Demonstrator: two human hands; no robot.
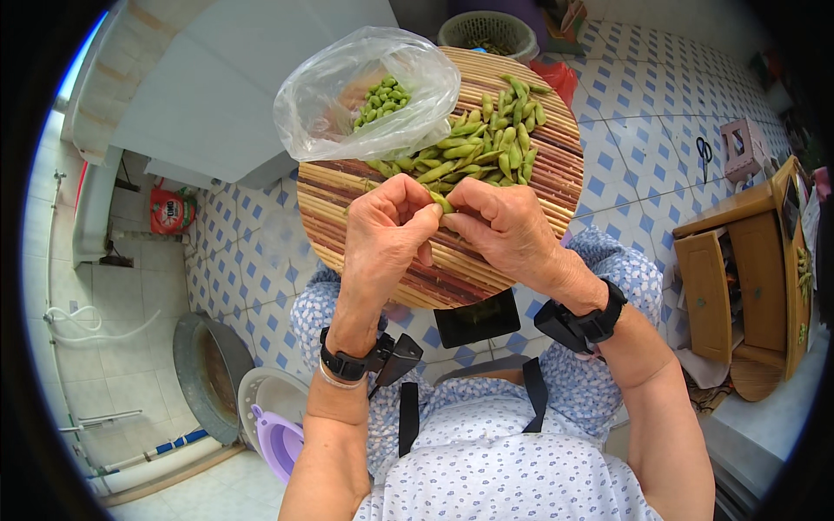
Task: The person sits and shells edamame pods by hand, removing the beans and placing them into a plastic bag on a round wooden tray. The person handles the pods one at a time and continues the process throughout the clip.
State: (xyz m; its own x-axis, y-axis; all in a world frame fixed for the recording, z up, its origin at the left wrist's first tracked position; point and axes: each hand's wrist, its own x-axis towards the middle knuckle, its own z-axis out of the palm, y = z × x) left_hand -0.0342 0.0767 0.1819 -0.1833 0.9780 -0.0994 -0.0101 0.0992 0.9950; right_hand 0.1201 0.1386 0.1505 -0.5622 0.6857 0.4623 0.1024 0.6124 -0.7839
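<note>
Both hands meet over the near part of a round striped wooden tabletop point(417, 286). Between their fingertips is one green soybean pod point(442, 201). My left hand point(392, 225) pinches its left end with thumb and forefinger, and my right hand point(502, 228) grips the other end. Just beyond the fingers lies a heap of unshelled soybean pods point(482, 146). At the back left of the tabletop stands a clear plastic bag point(313, 111), its mouth spread wide. Shelled green soybeans point(384, 99) lie inside the bag. Small debris is scattered over the slats.
A plastic basket point(488, 29) stands behind the tabletop, beside a red plastic bag point(555, 81). Below the near edge lies a dark flat panel point(477, 319). Scissors point(704, 157) and a pink stool point(744, 150) are at right, near a wooden cabinet point(756, 280). Basins point(273, 397) stand at lower left.
</note>
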